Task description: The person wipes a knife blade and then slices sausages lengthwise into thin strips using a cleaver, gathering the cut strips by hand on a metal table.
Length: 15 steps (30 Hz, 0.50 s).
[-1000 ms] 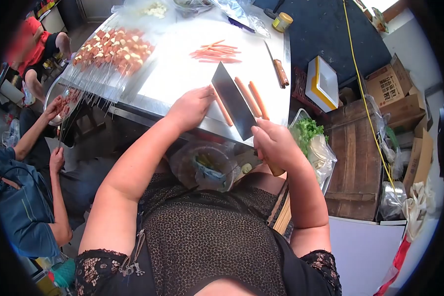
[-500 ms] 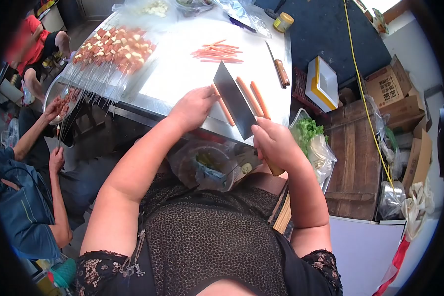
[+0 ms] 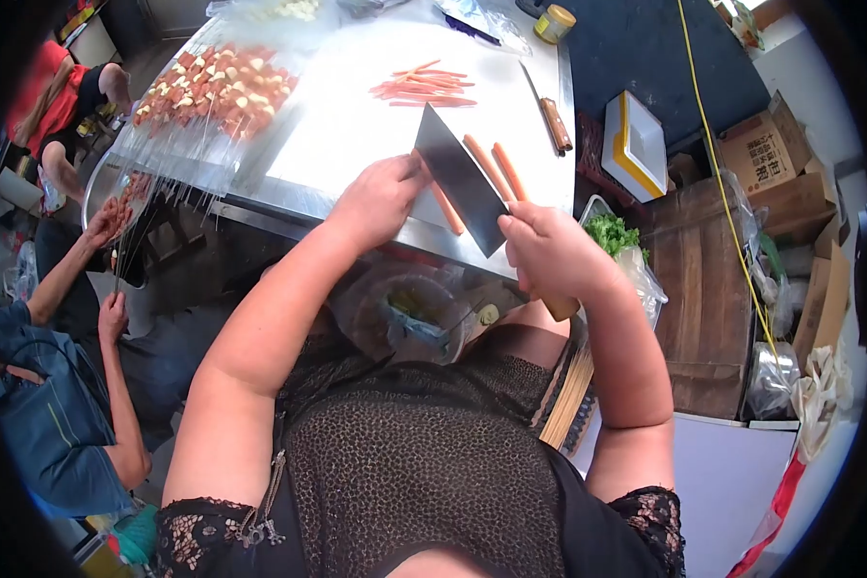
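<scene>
My right hand [image 3: 549, 252] is closed on the handle of a broad cleaver [image 3: 458, 178], whose blade slants over the white tabletop. Left of the blade lies a sausage stick [image 3: 446, 207], and my left hand [image 3: 385, 196] rests at its upper end with fingers curled, pressing it. Two more sausage sticks [image 3: 491, 169] lie just right of the blade. Farther back is a pile of thin cut strips [image 3: 424, 85]. The blade hides part of the table, so contact with the sausage cannot be made out.
Skewered meat pieces [image 3: 217, 89] cover the table's left side. A small knife [image 3: 549, 120] and a jar [image 3: 553, 24] are at the right edge. Leafy greens [image 3: 612, 234] and a white-yellow bin [image 3: 636, 144] stand beyond it. A seated co-worker [image 3: 53, 405] holds skewers at left.
The view has shifted slightly. My right hand and the cleaver's handle end have moved a little right, and the blade is still beside the left sausage. My left hand remains at that sausage.
</scene>
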Available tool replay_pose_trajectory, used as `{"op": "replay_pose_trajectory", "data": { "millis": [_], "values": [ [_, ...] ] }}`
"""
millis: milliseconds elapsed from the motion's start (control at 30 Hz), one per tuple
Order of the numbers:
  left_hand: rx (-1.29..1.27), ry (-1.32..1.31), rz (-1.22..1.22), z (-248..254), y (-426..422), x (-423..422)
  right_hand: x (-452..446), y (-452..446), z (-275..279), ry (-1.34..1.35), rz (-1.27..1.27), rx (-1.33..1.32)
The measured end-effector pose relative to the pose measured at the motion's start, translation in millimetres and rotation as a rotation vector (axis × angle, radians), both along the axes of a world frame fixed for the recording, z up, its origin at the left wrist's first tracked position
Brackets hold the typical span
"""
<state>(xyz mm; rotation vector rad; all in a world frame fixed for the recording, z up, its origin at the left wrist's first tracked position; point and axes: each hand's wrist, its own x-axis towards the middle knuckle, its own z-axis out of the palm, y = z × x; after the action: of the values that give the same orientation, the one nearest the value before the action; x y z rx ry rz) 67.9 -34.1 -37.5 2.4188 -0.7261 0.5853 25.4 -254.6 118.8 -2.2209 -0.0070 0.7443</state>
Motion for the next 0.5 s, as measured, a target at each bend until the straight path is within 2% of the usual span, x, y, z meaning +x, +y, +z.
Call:
{"op": "replay_pose_trajectory", "data": {
  "millis": [500],
  "values": [
    [0.003, 0.041, 0.004, 7, -4, -3, -7, 3, -8, 0.011, 0.047, -0.004]
  ]
}}
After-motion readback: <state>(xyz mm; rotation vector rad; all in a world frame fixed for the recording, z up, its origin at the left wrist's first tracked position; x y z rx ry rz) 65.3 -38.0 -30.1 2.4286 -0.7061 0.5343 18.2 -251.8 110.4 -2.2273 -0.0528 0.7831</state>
